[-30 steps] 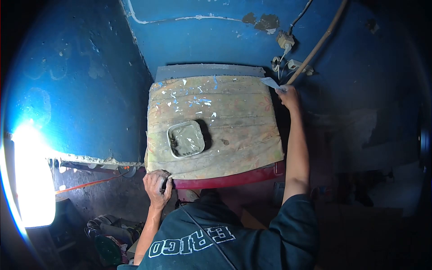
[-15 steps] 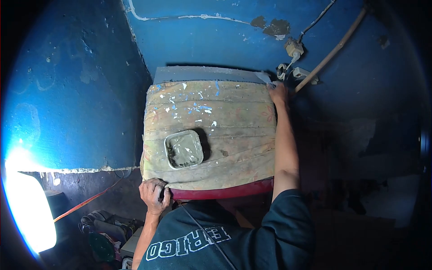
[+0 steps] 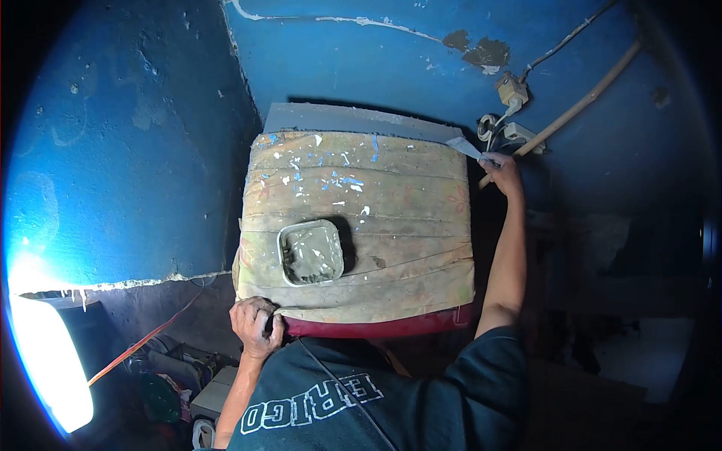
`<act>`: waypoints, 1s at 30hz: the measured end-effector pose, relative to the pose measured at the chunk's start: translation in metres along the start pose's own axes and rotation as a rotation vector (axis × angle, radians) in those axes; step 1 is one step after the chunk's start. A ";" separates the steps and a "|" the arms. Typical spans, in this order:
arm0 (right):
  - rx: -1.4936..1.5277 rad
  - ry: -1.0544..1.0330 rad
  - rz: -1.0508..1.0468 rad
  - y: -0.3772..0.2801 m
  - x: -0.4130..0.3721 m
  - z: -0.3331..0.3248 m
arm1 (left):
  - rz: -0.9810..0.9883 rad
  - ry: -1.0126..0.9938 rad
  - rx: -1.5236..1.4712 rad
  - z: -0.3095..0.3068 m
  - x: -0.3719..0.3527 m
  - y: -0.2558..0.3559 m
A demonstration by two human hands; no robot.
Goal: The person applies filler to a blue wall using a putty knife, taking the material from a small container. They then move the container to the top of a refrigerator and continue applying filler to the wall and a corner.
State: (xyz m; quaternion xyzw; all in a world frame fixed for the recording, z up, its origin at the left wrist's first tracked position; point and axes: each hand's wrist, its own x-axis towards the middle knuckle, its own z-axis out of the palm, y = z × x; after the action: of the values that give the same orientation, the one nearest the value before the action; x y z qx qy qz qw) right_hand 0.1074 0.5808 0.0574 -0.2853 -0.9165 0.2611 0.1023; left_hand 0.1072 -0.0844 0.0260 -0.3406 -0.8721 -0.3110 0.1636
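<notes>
In the head view, we hold a pale, flat-bladed scraper (image 3: 462, 146) in our right hand (image 3: 502, 173), the grip closed round its handle end. The blade points left, over the far right corner, near the right end of a long, flat grey panel (image 3: 338, 119); we cannot tell whether it touches. Our left hand (image 3: 256, 325) curls at the near left corner of a broad surface draped in stained, yellowish cloth (image 3: 421, 263); we cannot tell whether that grip pinches anything beyond the edge. For good control, we judge it best to keep the blade low and its edge even, with light pressure, while the left hand steadies the corner.

A squarish, pale-rimmed tub (image 3: 316, 282) of wet-looking grey paste (image 3: 310, 255) sits left of centre on the cloth, well apart from both hands. White and blue flecks (image 3: 352, 180) lie scattered beyond it.

As for edges, the grey panel runs along the far side, close to the blue wall (image 3: 338, 52), and a dark red rim (image 3: 383, 327) shows along the near side. A slanting wooden pole (image 3: 579, 109) and a white socket block (image 3: 520, 135) crowd the right hand, so we judge leftward to be the freer direction
</notes>
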 end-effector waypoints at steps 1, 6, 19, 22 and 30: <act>-0.033 -0.042 -0.009 0.001 0.001 -0.001 | -0.002 0.001 0.000 0.000 0.000 0.000; 0.046 -0.100 0.021 0.008 0.028 0.006 | -0.014 0.003 0.003 0.002 0.000 0.000; 0.033 -0.313 -0.048 -0.057 0.074 0.026 | -0.052 0.031 0.000 0.002 0.005 0.004; 0.016 -0.318 -0.140 -0.068 0.081 0.038 | -0.041 0.023 0.017 0.002 0.004 0.004; -0.043 -0.336 -0.258 -0.126 0.097 0.082 | -0.032 0.030 0.017 0.002 0.005 0.002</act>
State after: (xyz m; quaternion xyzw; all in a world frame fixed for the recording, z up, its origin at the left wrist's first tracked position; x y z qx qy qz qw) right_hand -0.0585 0.5132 0.0596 -0.1203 -0.9549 0.2702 -0.0256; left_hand 0.1051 -0.0799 0.0280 -0.3206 -0.8773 -0.3114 0.1747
